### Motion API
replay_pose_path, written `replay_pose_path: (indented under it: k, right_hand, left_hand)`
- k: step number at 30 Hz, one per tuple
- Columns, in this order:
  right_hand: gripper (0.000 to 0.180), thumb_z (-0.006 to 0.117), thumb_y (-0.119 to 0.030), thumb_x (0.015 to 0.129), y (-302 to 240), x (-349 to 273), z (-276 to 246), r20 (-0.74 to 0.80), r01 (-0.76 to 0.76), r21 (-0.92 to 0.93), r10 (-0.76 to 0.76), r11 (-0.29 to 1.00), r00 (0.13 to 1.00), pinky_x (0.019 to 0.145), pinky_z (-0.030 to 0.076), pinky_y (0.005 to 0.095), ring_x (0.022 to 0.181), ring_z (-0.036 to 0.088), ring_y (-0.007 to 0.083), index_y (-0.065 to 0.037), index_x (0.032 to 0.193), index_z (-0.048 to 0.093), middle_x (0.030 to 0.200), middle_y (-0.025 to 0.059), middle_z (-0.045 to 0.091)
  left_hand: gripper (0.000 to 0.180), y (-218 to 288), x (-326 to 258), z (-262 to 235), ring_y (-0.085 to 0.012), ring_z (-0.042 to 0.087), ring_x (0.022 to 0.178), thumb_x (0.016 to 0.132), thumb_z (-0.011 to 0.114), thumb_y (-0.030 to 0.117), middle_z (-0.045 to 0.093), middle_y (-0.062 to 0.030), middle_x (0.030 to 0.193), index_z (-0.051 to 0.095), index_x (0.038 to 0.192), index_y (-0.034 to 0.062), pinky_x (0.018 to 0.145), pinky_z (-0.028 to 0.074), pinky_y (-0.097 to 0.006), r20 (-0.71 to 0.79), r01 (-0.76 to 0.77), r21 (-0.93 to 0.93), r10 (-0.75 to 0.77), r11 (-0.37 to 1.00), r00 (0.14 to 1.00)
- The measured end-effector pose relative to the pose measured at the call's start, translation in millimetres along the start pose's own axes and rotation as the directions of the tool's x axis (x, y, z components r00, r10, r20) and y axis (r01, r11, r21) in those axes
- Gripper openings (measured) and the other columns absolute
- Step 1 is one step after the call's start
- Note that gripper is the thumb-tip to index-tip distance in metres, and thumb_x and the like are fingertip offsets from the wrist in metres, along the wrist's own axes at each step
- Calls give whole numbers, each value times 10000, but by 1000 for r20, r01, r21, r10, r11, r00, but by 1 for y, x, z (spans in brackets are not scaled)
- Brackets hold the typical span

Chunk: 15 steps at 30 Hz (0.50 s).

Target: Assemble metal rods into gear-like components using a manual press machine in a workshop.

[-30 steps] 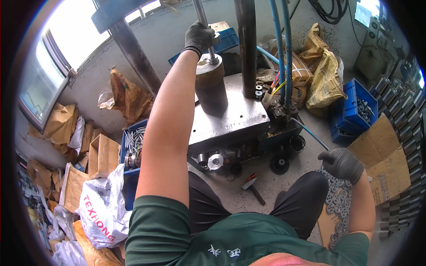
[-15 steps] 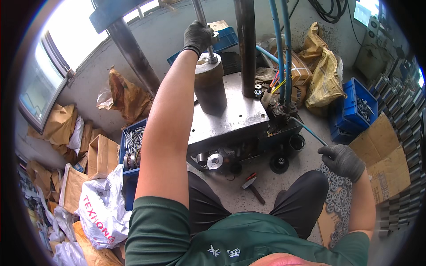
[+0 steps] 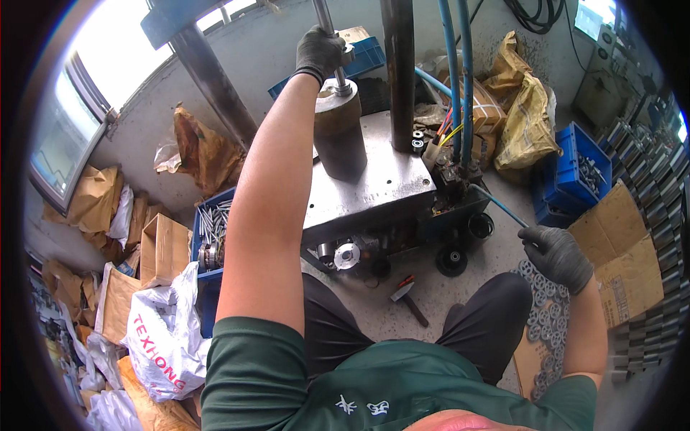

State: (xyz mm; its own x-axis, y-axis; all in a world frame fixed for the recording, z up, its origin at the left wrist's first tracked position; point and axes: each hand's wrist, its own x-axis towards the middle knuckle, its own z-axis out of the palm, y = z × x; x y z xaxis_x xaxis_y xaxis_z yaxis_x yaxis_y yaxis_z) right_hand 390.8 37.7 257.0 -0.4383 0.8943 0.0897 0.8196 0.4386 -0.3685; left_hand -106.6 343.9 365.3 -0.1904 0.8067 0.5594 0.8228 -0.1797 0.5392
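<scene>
My left hand (image 3: 320,54), in a dark grey glove, is wrapped round an upright metal rod (image 3: 323,16), with a small metal piece showing beside the fingers. The rod's lower end meets the top of a thick steel cylinder (image 3: 341,140). That cylinder stands on the flat steel plate (image 3: 394,165) of a press. To the right, my gloved right hand (image 3: 557,258) is closed on the end of a thin blue lever (image 3: 503,208), which slants down from the machine's valve block (image 3: 460,179). What lies inside the left palm is hidden.
A dark post (image 3: 397,79) and blue pipes (image 3: 466,86) rise behind the plate. On the floor lie a hammer (image 3: 410,302) and a black round part (image 3: 452,260). Many metal rings (image 3: 546,316) rest on cardboard at right. Blue bins (image 3: 575,169) and a white bag (image 3: 167,337) flank me.
My right hand has risen slightly and its fingers have closed on the lever's end. My left hand keeps its grip on the rod; the view has shifted a little.
</scene>
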Motion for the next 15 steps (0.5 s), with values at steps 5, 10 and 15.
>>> replay_pose_path:
  k: [5,10,15]
  right_hand:
    - [260,677,-126,882,8,-4,-2,226,68,-143,-35,987,973,808,576,433,907,730,377,-30,1111,754,971,219,740]
    - [258,676,-128,868,6,2,4,108,30,-70,-22,997,994,769,568,457,842,722,385,-52,1102,754,907,221,728]
    - [238,679,-135,912,8,4,2,211,75,-114,-49,991,976,784,574,425,851,731,367,-26,1110,752,947,222,740]
  left_hand:
    - [336,-2,0,4,-308,759,965,870,761,277,778,-172,987,719,1088,24,901,590,-408,16,-293,253,299,922,954]
    - [345,-1,-3,-2,-318,758,975,866,744,291,778,-181,997,727,1093,33,913,588,-410,-45,-143,95,148,985,988]
    - [338,-6,0,-7,-323,758,975,873,713,287,778,-184,991,736,1098,36,917,587,-410,-53,-157,98,163,983,985]
